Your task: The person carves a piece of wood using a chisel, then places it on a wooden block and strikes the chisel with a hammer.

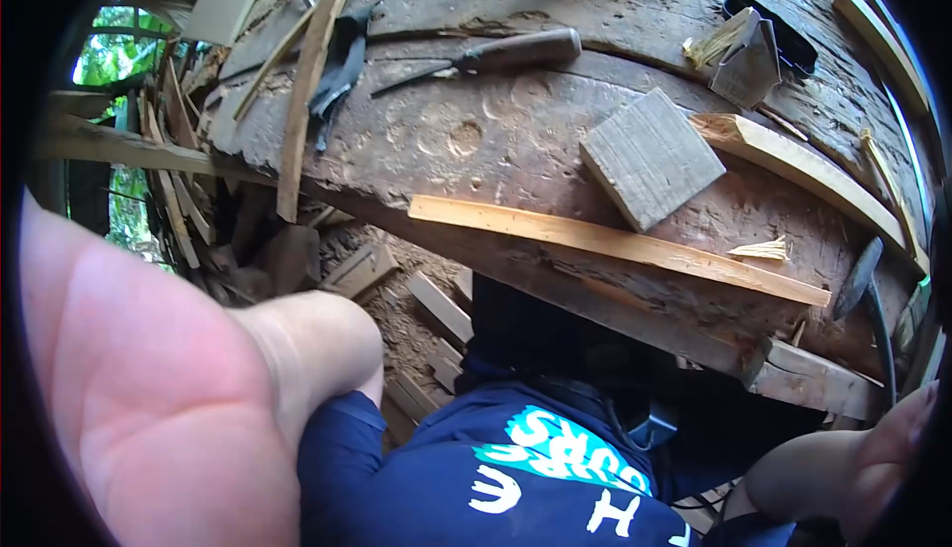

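Observation:
My left hand (159, 378) is raised very close to the camera at the left, palm showing, with its fingers out of view. At the lower right edge, my right hand (892, 438) is only partly in view, and its fingers cannot be made out. Neither hand visibly touches anything on the worn wooden bench (555, 165). A hammer (859, 277) lies at the bench's right end, nearest my right hand. Along the front edge lies a thin wooden strip (615, 242), with a square wood block (654, 158) behind it. A wooden-handled chisel (521, 51) rests farther back.
A curved wood piece (808, 172) lies right of the block. Behind it are a dark strap (793, 41) and a small angular block (747, 66). Long sticks (315, 81) and a dark cloth-like scrap (340, 76) lie at left. Offcuts (436, 307) and shavings cover the ground.

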Action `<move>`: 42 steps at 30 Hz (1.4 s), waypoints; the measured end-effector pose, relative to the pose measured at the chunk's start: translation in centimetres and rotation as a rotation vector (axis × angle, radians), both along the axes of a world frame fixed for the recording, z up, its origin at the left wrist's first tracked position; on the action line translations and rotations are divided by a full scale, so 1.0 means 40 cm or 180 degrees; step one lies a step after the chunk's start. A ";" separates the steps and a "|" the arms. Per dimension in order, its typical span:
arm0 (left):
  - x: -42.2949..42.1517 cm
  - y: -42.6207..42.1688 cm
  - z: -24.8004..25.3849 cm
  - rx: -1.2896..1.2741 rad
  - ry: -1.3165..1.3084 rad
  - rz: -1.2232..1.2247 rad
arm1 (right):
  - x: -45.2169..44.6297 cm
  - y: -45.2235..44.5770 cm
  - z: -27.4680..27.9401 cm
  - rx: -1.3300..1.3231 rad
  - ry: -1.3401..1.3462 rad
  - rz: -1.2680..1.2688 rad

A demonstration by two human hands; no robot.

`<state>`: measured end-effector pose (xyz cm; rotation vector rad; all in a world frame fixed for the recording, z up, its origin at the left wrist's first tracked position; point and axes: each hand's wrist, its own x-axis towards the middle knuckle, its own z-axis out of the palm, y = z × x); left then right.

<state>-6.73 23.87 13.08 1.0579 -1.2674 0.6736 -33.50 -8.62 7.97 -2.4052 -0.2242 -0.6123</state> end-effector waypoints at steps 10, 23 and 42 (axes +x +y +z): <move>0.099 -0.085 -0.131 0.1050 0.0418 0.0567 | 0.066 0.052 -0.131 -0.0629 0.0343 -0.0827; 0.248 -0.221 -0.346 0.4354 0.0408 0.1654 | 0.152 -0.024 -0.106 -0.0743 0.2033 -0.0150; 0.140 -0.312 -0.158 0.3759 0.0360 0.0536 | 0.386 0.043 -0.168 -0.0266 0.0002 -0.0453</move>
